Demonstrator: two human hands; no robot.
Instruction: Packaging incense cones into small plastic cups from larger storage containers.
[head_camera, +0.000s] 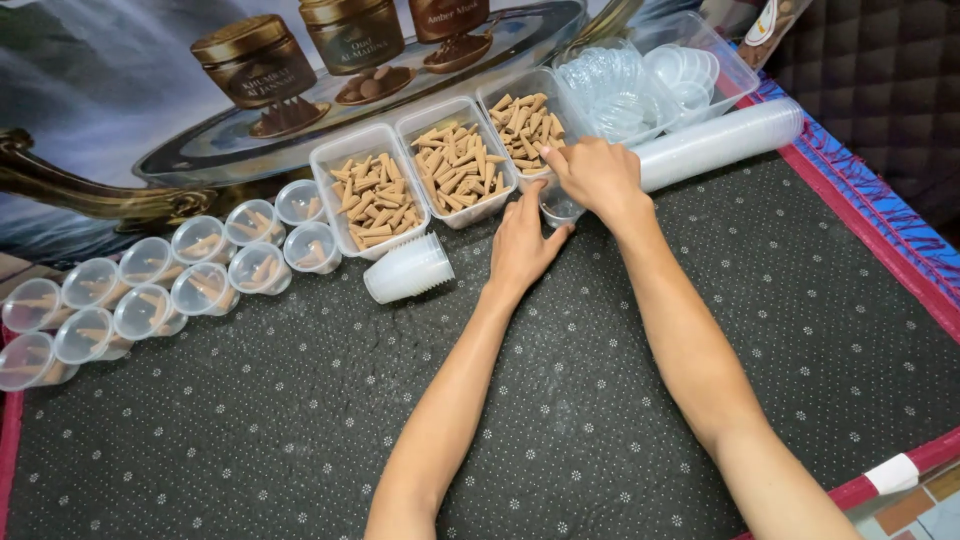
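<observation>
Left hand (520, 245) steadying a small clear cup (560, 208), right-hand (598, 175) fingers seemingly pinching a cone

Both my bare forearms run up from the bottom edge toward the upper centre of the frame. My left hand (520, 245) lies palm-down, fingers together. My right hand (596, 176) sits just above it, fingers curled downward, index extended.

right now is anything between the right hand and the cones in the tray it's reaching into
Nothing visible. The right hand is already over the near edge of the rightmost cone tray, fingertips at the tan cones. The left hand steadies a small clear cup just below, not in the path.
</observation>
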